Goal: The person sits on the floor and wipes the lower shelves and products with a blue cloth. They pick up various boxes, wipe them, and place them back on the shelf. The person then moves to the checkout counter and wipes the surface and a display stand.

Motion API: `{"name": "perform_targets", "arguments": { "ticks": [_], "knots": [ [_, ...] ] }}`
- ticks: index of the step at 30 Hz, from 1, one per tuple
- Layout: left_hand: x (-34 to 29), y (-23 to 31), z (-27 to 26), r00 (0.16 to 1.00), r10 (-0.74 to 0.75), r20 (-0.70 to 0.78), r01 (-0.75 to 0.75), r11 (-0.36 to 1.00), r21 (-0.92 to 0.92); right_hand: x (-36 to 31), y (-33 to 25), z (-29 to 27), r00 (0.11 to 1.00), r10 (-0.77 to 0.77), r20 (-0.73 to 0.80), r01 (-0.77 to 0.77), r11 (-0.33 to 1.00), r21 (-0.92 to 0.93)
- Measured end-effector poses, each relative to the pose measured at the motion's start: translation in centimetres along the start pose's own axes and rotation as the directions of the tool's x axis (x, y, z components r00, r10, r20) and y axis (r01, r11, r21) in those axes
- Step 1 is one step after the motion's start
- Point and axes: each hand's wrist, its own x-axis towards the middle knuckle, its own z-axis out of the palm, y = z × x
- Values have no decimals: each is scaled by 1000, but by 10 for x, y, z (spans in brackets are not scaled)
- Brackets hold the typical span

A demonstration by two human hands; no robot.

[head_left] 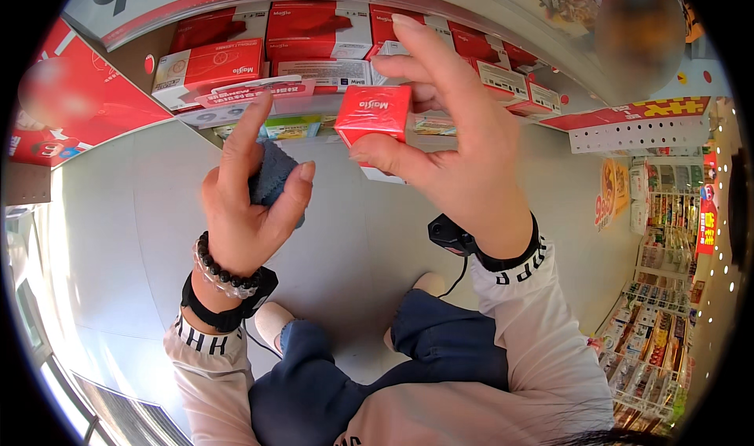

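Note:
In my right hand (pixel 463 124) is a small red and white box (pixel 375 108), pinched between the thumb below and fingers behind it, just in front of the shelf. My left hand (pixel 243 198) holds a folded blue-grey cloth (pixel 273 175) against the palm. Its index finger points up toward the shelf and its thumb stands out to the side. Red boxes (pixel 318 31) stand in a row on the shelf beyond both hands. A larger red and white box (pixel 210 69) sits at the left end of that row.
A pink and white price strip (pixel 259 96) runs along the shelf's front edge. Colourful packages (pixel 294 127) show on a lower level. A red sign panel (pixel 86 92) stands at the left. Racks of small packaged goods (pixel 660 289) line the right side, above grey floor (pixel 330 242).

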Motion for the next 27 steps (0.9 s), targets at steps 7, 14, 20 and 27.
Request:
{"name": "perform_targets", "arguments": {
  "ticks": [7,14,20,27],
  "knots": [
    [-9,4,10,868,-130,479,364,823,-436,-10,-15,8,982,-140,125,130,987,89],
    [-10,6,7,820,-230,524,538,623,-568,-21,3,0,953,-15,301,-85,946,314],
    [-16,22,17,898,-236,372,414,740,-530,-45,16,5,792,328,515,-604,543,583],
    [-20,29,22,887,-294,356,426,819,-385,-62,35,20,587,395,707,-793,106,599]
  ]
}}
